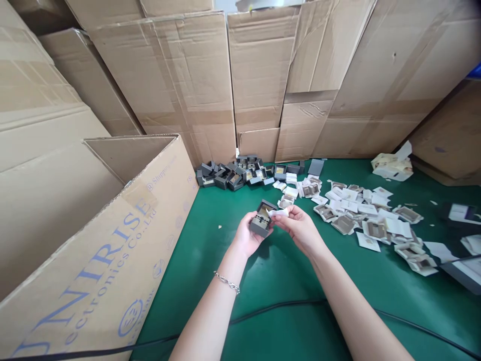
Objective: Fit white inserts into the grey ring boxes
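Observation:
My left hand (246, 235) is closed round a small dark grey box (262, 219) with its lid open, held above the green table (285, 281). My right hand (298, 225) pinches a small white paper piece (278, 212) at the box's right edge. A thin bracelet (227, 282) sits on my left wrist. Both forearms reach in from the bottom of the view.
A pile of open dark grey boxes (235, 173) lies at the back by the cardboard wall (259, 75). Several white and beige inserts (372, 218) are scattered to the right. A large cardboard carton (101, 250) stands at the left. A black cable (281, 306) crosses the table near me.

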Motion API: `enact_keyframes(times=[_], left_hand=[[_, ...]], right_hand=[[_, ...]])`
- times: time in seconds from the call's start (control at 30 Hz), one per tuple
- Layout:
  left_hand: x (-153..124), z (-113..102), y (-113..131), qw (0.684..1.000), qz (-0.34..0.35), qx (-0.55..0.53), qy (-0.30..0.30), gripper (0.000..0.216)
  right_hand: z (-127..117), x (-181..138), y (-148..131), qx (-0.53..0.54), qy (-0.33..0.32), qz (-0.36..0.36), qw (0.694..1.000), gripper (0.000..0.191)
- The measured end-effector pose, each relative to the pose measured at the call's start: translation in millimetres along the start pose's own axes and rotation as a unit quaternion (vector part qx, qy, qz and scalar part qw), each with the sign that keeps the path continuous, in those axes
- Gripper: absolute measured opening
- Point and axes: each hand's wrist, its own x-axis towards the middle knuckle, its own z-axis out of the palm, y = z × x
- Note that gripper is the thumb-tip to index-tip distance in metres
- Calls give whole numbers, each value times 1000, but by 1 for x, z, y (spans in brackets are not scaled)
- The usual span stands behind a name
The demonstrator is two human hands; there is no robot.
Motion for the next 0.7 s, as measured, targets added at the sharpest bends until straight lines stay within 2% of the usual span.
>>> enact_keyframes(times=[0.07, 0.13, 0.2, 0.27, 0.33, 0.43, 0.5, 0.57, 0.7], left_hand=[[0, 0, -1, 999, -16, 24, -12, 23], [1, -1, -3, 999, -27, 34, -19, 24], [2, -2, -5, 999, -34, 33, -18, 22], [3, -3, -6, 999, -30, 32, -14, 19], [4, -3, -6, 999, -20, 36, -17, 18], [4, -3, -5, 999, -3, 38, -15, 18], [4, -1, -4, 999, 8, 35, -4, 19], [3, 0, -3, 999, 22, 38, 4, 19], [3, -1, -4, 993, 84, 76, -14, 11]], right_hand=[[2, -1, 3, -60, 25, -42, 997, 34], [3, -3, 7, -168, 60, -123, 976, 25], [3, -5, 13, -288, 83, -249, 921, 13], [1, -5, 19, -380, 75, -370, 844, 14], [-1, -5, 24, -444, 52, -438, 780, 18], [-3, -2, 27, -517, 20, -475, 712, 20], [-2, -1, 27, -547, 1, -486, 681, 21], [-2, -1, 25, -564, -18, -484, 669, 22], [1, -5, 20, -598, -57, -424, 677, 27]])
